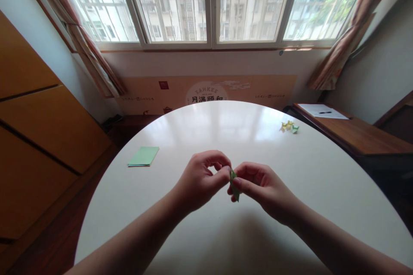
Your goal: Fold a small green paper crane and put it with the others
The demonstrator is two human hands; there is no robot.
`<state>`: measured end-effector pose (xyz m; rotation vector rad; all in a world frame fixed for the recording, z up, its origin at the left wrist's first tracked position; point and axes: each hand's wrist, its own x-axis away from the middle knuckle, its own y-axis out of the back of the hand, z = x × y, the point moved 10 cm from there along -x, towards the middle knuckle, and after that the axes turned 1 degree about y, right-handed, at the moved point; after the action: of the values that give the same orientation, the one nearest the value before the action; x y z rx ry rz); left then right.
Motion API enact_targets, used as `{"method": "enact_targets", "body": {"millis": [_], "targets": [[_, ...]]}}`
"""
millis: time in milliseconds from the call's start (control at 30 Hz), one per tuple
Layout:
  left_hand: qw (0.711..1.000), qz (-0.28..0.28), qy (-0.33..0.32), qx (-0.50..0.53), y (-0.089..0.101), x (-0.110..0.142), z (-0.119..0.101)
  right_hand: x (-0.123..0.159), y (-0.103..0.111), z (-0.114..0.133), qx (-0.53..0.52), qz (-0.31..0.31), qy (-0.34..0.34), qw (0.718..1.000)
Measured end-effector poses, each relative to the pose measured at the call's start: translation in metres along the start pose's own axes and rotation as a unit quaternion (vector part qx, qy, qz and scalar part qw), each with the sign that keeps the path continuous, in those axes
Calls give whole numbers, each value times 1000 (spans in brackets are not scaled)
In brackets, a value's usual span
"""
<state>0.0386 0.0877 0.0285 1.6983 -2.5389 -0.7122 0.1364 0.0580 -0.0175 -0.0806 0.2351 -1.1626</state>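
We pinch a small green fold (234,185) between both grips, left hand (198,180) at its 9 o'clock, right hand (261,189) at 3, long axis roughly 12-to-6, held above the counter (322,167), both equally near.

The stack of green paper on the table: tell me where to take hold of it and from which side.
The stack of green paper lies flat on the white table, apart from both hands. Probably best pinch its near edge, coming low from the left hand side, thumb on top, fingers sliding under.
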Motion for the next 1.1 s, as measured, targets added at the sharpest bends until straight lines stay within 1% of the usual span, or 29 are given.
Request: {"method": "enact_targets", "body": {"millis": [100,267,433,567,667,733,900,1100], "targets": [[1000,-7,-6,-1,0,2,0,-1,0,0,11,-3,4,1000],[998,-28,-35,-44,2,3,-4,0,1,1,41,-15,11,999],[997,-36,-21,-68,5,1,2,1,5,2,37,-35,14,999],[997,-15,-33,-62,4,2,-2,1,8,3,27,-40,14,999],[996,11,-51,-73,1,4,-10,1,9,6,40,-45,26,998],[995,19,-57,-80,1,5,-13,2,10,9,48,-49,34,997],[993,12,-62,-97,3,4,-15,2,13,10,49,-59,39,996],[994,9,-53,-95,2,3,-12,2,14,9,53,-63,37,996]]}}
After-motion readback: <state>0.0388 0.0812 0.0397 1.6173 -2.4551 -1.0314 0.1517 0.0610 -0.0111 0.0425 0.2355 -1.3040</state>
